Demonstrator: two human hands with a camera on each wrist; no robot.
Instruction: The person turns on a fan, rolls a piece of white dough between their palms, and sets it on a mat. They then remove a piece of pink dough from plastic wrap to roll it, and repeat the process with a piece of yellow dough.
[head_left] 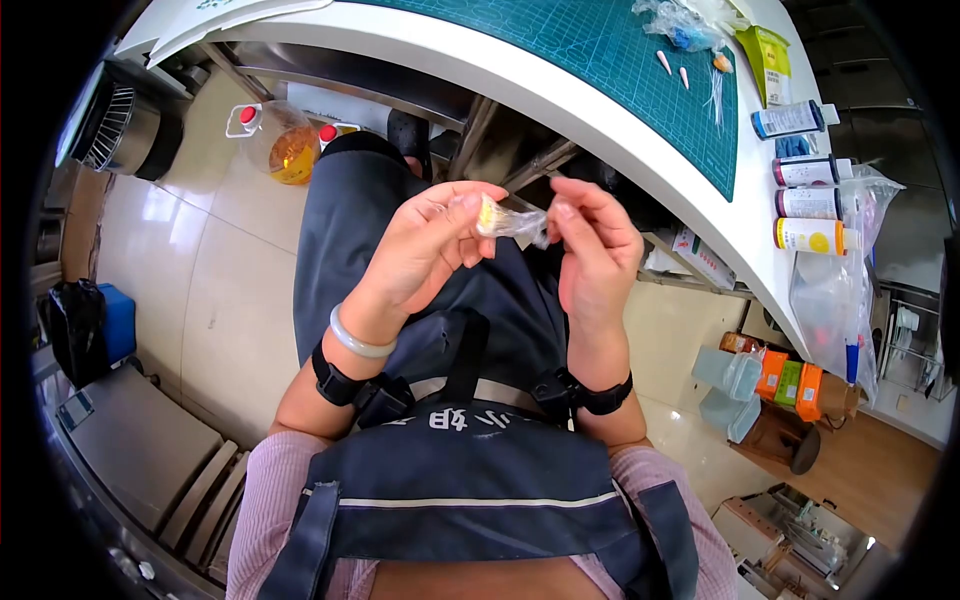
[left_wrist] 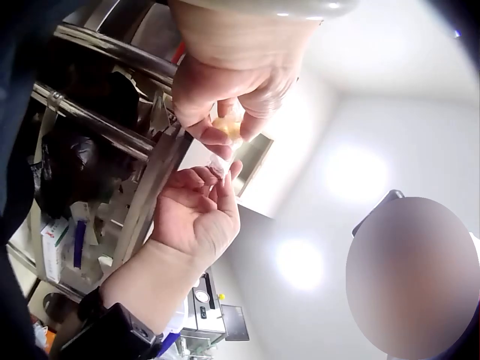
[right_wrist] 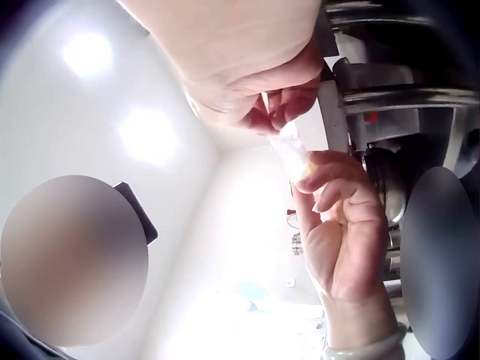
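My left hand, with a pale bangle on its wrist, pinches a small yellow-and-white piece between thumb and fingers. Clear plastic film wraps that piece and stretches from it in a gathered tail. At the tail's far end, my right hand pinches the film between thumb and fingertips. Both hands are raised over the lap, in front of the table edge. In the left wrist view the yellowish piece shows between the left fingers. The right wrist view has the film spanning both hands, washed out by glare.
A white table bears a green cutting mat, two small pointed pink pieces, crumpled plastic and several bottles along its right side. Metal bars run under it. An oil jug stands on the floor.
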